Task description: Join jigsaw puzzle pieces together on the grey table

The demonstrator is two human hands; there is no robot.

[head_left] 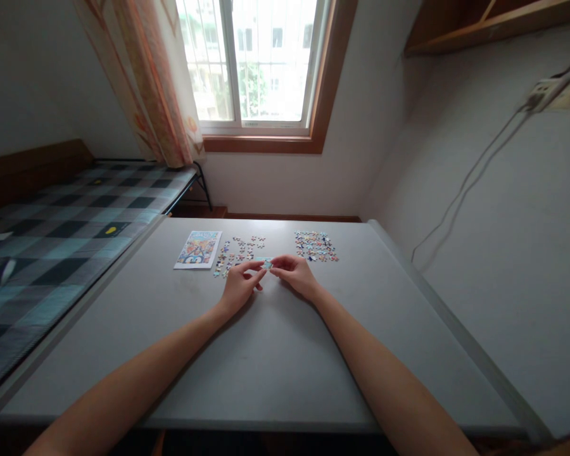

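Note:
Between the fingertips of both hands is a small light-blue jigsaw puzzle piece (267, 264). My left hand (240, 284) pinches it from the left, thumb and index finger close together. From the right, my right hand (295, 273) has its thumb and fingers closed on the same piece. Whether it is one piece or two joined ones is too small to tell. Loose puzzle pieces (221, 258) lie just beyond my left hand, some hidden behind it. A denser group of puzzle pieces (316, 246) is spread beyond my right hand.
A printed picture sheet (197, 250) lies at the table's left rear. The grey table (266, 354) has raised side edges. On the left stands a bed with a checked cover (99, 196). A cable (460, 190) hangs along the right wall, and a window is behind the table.

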